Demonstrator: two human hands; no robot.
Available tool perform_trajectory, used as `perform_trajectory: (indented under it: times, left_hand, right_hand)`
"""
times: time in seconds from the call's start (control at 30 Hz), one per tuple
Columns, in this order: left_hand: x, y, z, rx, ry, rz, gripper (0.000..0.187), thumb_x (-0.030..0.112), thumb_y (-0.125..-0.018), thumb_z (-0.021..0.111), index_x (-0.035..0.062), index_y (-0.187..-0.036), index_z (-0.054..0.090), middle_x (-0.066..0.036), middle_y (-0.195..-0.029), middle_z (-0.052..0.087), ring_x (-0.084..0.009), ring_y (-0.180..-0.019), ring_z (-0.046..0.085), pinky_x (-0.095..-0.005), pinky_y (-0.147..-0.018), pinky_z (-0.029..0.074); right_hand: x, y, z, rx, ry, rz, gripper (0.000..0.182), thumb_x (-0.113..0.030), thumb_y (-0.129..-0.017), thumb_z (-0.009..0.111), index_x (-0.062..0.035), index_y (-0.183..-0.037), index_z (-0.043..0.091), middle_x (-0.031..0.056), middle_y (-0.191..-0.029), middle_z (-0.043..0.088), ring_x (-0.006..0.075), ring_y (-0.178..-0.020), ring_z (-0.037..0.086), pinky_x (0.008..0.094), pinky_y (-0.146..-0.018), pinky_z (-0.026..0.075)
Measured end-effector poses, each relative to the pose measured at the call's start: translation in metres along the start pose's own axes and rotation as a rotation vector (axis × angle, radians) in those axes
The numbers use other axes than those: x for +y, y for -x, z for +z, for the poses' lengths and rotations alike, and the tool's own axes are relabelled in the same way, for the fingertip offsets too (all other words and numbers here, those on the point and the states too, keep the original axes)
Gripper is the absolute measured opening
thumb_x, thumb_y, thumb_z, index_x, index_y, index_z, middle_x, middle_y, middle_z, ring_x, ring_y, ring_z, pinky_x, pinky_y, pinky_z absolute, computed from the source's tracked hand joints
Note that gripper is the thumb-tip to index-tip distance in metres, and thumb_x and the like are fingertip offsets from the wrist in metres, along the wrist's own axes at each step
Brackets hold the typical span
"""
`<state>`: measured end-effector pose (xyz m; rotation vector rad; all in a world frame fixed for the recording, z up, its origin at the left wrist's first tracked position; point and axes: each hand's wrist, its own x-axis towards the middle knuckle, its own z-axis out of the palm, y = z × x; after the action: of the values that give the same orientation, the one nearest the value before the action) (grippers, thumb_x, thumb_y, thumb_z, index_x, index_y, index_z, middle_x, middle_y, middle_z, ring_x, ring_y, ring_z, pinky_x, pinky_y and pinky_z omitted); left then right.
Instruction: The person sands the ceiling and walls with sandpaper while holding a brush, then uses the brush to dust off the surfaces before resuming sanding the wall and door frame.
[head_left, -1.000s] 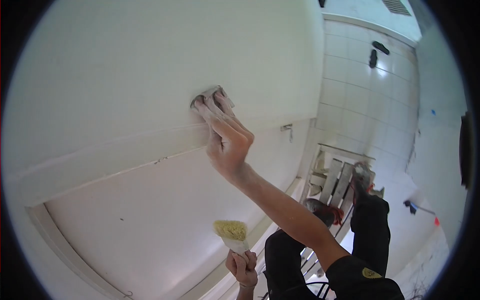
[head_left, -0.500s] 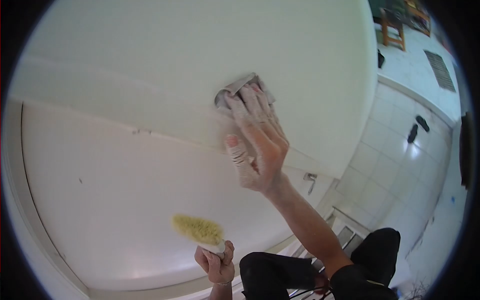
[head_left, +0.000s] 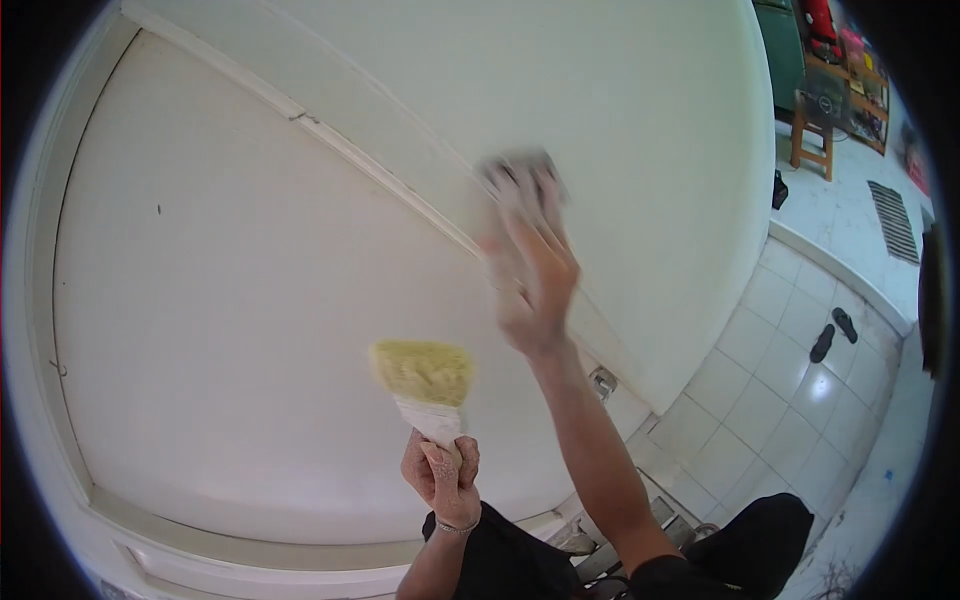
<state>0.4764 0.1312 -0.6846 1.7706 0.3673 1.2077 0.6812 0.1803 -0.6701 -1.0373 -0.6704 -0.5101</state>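
My right hand (head_left: pixel 532 265), dusted white and smeared by motion, presses a grey sanding sheet (head_left: pixel 525 172) against the pale wall (head_left: pixel 640 120). Its fingers lie over the sheet near the wall's lower border. Lower down, my left hand (head_left: pixel 443 480) is closed round the handle of a wide brush (head_left: pixel 425 375). The brush has yellow bristles pointing up and a white band, and is held in front of a white door (head_left: pixel 250 330).
A door handle (head_left: pixel 603 383) is right of my right forearm. Dark slippers (head_left: pixel 822 343) lie on the tiled floor (head_left: pixel 735 400). Beyond a raised step are a wooden stool (head_left: pixel 812 145), a floor grate (head_left: pixel 893 220) and shelves (head_left: pixel 868 100). Metal rungs show between my knees.
The view has shifted and turned, showing more of the door. My right hand and the sheet have moved slightly right. My left hand has raised the brush, whose broad face now shows.
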Motion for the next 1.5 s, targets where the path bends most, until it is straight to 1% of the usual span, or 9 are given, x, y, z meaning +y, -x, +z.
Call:
perform_trajectory:
  times: [0.17, 0.4, 0.47, 0.7, 0.93, 1.1, 1.17, 1.3, 1.5]
  left_hand:
    - [0.000, 0.015, -0.020, 0.025, -0.083, -0.012, 0.038, 0.035, -0.102, 0.046, -0.0025, -0.095, 0.047, 0.001, -0.060, 0.038, -0.0042, -0.041, 0.025, -0.0218, -0.040, 0.019]
    - [0.000, 0.019, -0.039, 0.076, -0.051, -0.032, 0.044, 0.040, -0.100, 0.050, -0.0039, -0.096, 0.048, 0.003, -0.057, 0.036, -0.0026, -0.040, 0.025, -0.0213, -0.038, 0.018]
    - [-0.006, 0.020, -0.043, 0.080, -0.046, -0.010, 0.043, 0.039, -0.099, 0.051, -0.0034, -0.095, 0.048, 0.002, -0.056, 0.036, -0.0029, -0.040, 0.025, -0.0214, -0.038, 0.017]
    - [-0.015, 0.019, -0.052, 0.092, -0.012, -0.060, 0.043, 0.040, -0.099, 0.052, -0.0028, -0.094, 0.049, 0.003, -0.056, 0.037, -0.0024, -0.040, 0.025, -0.0211, -0.038, 0.016]
    - [-0.011, 0.024, -0.057, 0.067, -0.042, -0.106, 0.038, 0.037, -0.100, 0.049, 0.0002, -0.088, 0.046, 0.003, -0.055, 0.036, -0.0026, -0.040, 0.024, -0.0218, -0.037, 0.017]
    - [-0.007, 0.020, -0.056, 0.034, 0.005, -0.107, 0.035, 0.031, -0.100, 0.049, 0.0047, -0.079, 0.039, 0.004, -0.053, 0.029, -0.0037, -0.039, 0.021, -0.0227, -0.037, 0.017]
    - [-0.007, 0.025, -0.059, 0.074, 0.014, -0.137, 0.047, 0.041, -0.099, 0.051, -0.0054, -0.098, 0.053, 0.003, -0.057, 0.039, -0.0021, -0.041, 0.029, -0.0205, -0.038, 0.018]
    - [-0.004, 0.026, -0.057, 0.064, 0.044, -0.085, 0.046, 0.041, -0.099, 0.051, -0.0050, -0.099, 0.054, 0.002, -0.058, 0.042, -0.0021, -0.040, 0.029, -0.0202, -0.038, 0.019]
    - [-0.002, 0.028, -0.059, 0.045, 0.054, -0.085, 0.043, 0.039, -0.099, 0.051, -0.0042, -0.098, 0.053, 0.002, -0.058, 0.042, -0.0022, -0.040, 0.028, -0.0209, -0.037, 0.017]
  right_hand:
    - [0.013, 0.015, -0.007, -0.043, -0.016, -0.081, 0.043, -0.009, -0.088, 0.056, -0.0056, -0.130, 0.059, 0.0177, -0.132, 0.058, 0.0385, -0.132, 0.045, 0.0487, -0.111, 0.034]
    - [0.062, 0.136, -0.054, -0.009, 0.085, 0.186, 0.043, -0.008, -0.087, 0.056, -0.0019, -0.130, 0.059, 0.0194, -0.135, 0.056, 0.0426, -0.134, 0.042, 0.0477, -0.112, 0.034]
    - [0.050, 0.099, -0.038, -0.132, 0.083, -0.016, 0.046, -0.009, -0.087, 0.056, -0.0014, -0.133, 0.056, 0.0219, -0.137, 0.053, 0.0433, -0.136, 0.038, 0.0487, -0.112, 0.032]
    - [-0.014, -0.013, 0.013, -0.134, 0.092, -0.126, 0.055, -0.007, -0.087, 0.055, -0.0035, -0.141, 0.045, 0.0191, -0.147, 0.042, 0.0399, -0.141, 0.030, 0.0499, -0.116, 0.026]
    - [0.048, 0.082, -0.051, -0.298, 0.249, -0.064, 0.052, -0.006, -0.085, 0.056, -0.0022, -0.136, 0.051, 0.0210, -0.144, 0.045, 0.0423, -0.139, 0.032, 0.0517, -0.115, 0.026]
    - [0.040, 0.019, -0.029, -0.337, 0.270, -0.257, 0.053, -0.008, -0.083, 0.060, -0.0028, -0.135, 0.052, 0.0195, -0.142, 0.048, 0.0430, -0.138, 0.035, 0.0520, -0.114, 0.027]
    - [0.012, -0.030, -0.008, -0.307, 0.262, -0.385, 0.052, -0.008, -0.084, 0.060, -0.0038, -0.135, 0.051, 0.0175, -0.143, 0.047, 0.0415, -0.138, 0.035, 0.0525, -0.114, 0.028]
    - [-0.030, -0.104, 0.021, -0.262, 0.192, -0.510, 0.051, -0.010, -0.084, 0.060, -0.0057, -0.134, 0.052, 0.0141, -0.146, 0.044, 0.0367, -0.140, 0.034, 0.0534, -0.115, 0.027]
    - [0.014, -0.004, -0.022, -0.412, 0.315, -0.393, 0.056, -0.011, -0.084, 0.061, -0.0091, -0.138, 0.050, 0.0113, -0.150, 0.041, 0.0329, -0.142, 0.031, 0.0556, -0.116, 0.021]
